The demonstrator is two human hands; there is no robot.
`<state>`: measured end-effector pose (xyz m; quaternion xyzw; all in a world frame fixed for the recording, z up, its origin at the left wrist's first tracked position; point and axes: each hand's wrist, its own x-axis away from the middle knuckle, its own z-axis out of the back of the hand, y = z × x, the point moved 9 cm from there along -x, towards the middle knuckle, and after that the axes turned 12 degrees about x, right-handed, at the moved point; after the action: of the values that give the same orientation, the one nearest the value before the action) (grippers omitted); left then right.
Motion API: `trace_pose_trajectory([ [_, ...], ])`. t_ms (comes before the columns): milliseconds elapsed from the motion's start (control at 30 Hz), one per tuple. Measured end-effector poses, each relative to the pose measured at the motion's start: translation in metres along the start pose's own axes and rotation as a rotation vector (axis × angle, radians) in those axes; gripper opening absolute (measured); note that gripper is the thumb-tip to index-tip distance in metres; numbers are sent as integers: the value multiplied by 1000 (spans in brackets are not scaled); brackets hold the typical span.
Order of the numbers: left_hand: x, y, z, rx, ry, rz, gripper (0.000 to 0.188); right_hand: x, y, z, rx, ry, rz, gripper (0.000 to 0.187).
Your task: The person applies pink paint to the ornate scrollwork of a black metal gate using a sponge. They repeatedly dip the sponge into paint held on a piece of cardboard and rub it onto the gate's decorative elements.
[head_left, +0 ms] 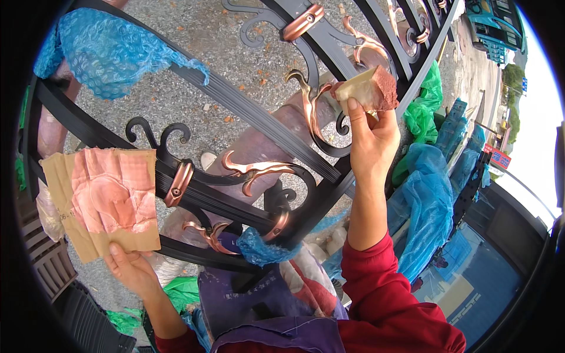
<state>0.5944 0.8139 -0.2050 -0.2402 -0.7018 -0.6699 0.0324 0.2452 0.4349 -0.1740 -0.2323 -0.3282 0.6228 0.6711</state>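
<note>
My left hand (134, 270) pinches the lower edge of a piece of cardboard (62, 188) smeared with pinkish copper paint (112, 191). In my raised right hand (375, 141) is a pale yellow sponge (362, 93), its right end coated in reddish-brown. The sponge is over the black metal gate panel (247, 112), close to a curled scroll with a copper-coloured leaf (310, 112); whether it touches the metal cannot be told. Another copper-coloured leaf (256, 169) lies lower on the panel. A copper-coloured collar (179, 183) wraps a bar beside the cardboard.
Blue bubble wrap (112, 50) covers the panel's upper left corner, and more bubble wrap (262, 247) sits at its near corner. Plastic-wrapped rolls (259, 141) lie beneath the panel. Blue sheeting (424, 188) and green plastic (424, 112) lie along the right. A teal vehicle (497, 26) stands far off.
</note>
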Motion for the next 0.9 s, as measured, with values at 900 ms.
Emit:
trace_pose_trajectory([
  [900,-6,-7,-3,29,-5,36,28,11,17,-11,67,-81,-59,32],
])
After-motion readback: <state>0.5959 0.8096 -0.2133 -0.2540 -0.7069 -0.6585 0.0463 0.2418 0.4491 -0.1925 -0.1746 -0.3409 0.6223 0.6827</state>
